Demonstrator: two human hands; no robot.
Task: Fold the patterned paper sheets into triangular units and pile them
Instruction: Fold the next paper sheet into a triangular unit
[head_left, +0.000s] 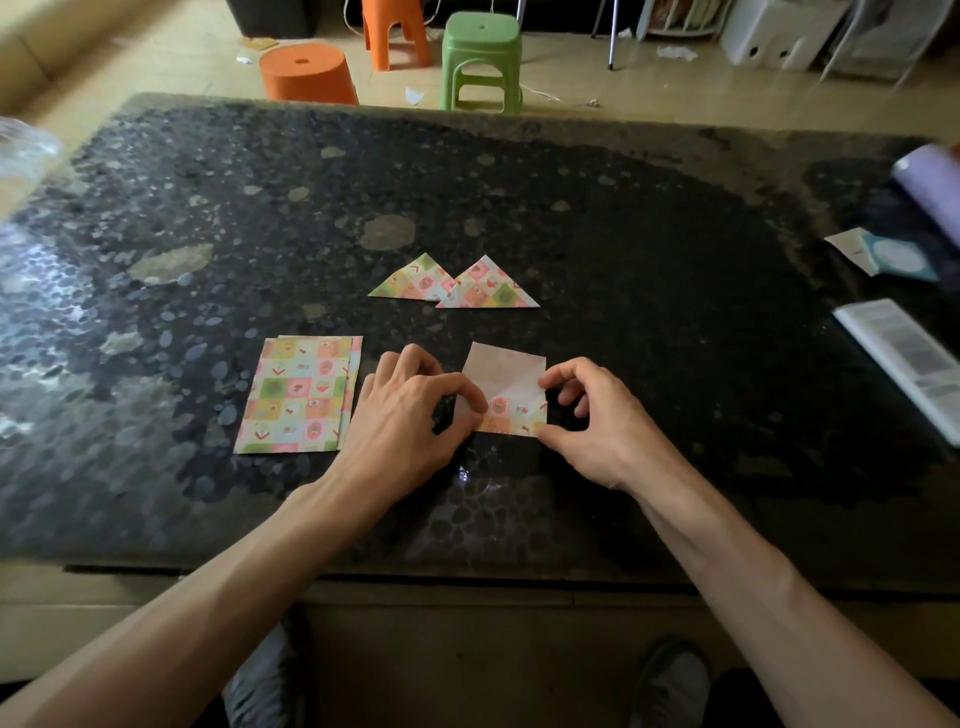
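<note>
- While the left grip (410, 410) pinched the half-folded sheet (511, 379) on the bench (649, 322), the right grip (587, 421) pinched its right edge.
- Two folded triangles (485, 288) lay overlapping just behind it.

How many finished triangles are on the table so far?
2. The left triangle lies near the middle of the table; the right triangle overlaps that one's right corner. More could be hidden underneath.
</note>
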